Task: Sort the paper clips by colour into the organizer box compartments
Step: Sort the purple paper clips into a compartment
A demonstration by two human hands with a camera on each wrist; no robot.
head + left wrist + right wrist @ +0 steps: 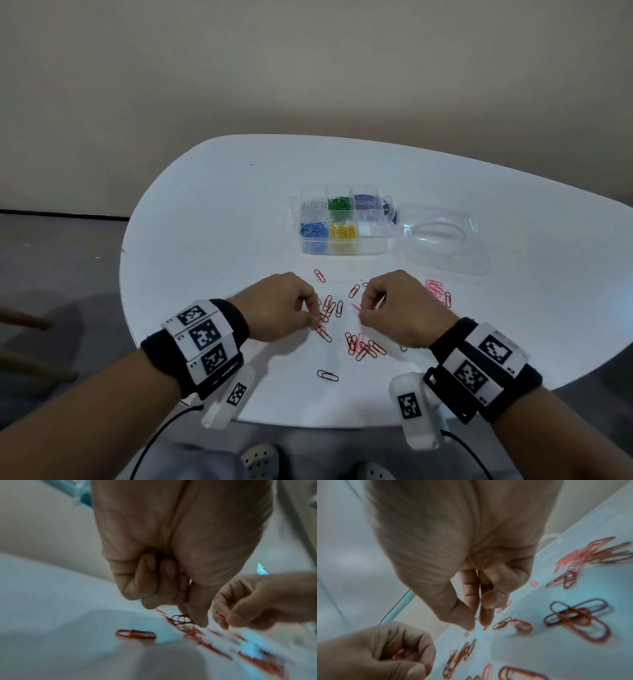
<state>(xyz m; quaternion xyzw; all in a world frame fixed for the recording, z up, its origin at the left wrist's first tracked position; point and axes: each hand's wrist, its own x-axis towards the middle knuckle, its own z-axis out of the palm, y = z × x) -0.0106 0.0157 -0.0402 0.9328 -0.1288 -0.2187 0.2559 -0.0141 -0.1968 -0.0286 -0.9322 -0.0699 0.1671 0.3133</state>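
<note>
A clear organizer box (380, 251) stands mid-table with white, green, blue and yellow clips in separate compartments. Red paper clips (363, 346) lie scattered in front of it, and a pink pile (435, 289) lies to the right. My left hand (317, 320) is curled, its thumb and forefinger pinching red clips (181, 618) on the table. The right wrist view shows more clips (399, 654) inside its curled fingers. My right hand (361, 310) pinches one pink clip (356, 306) just above the table; its fingertips (469, 624) point down.
The box's clear lid (442, 240) lies open to the right, with a pink loop showing in it. A single dark clip (327, 375) lies near the table's front edge. The white table (212, 240) ends close behind my wrists.
</note>
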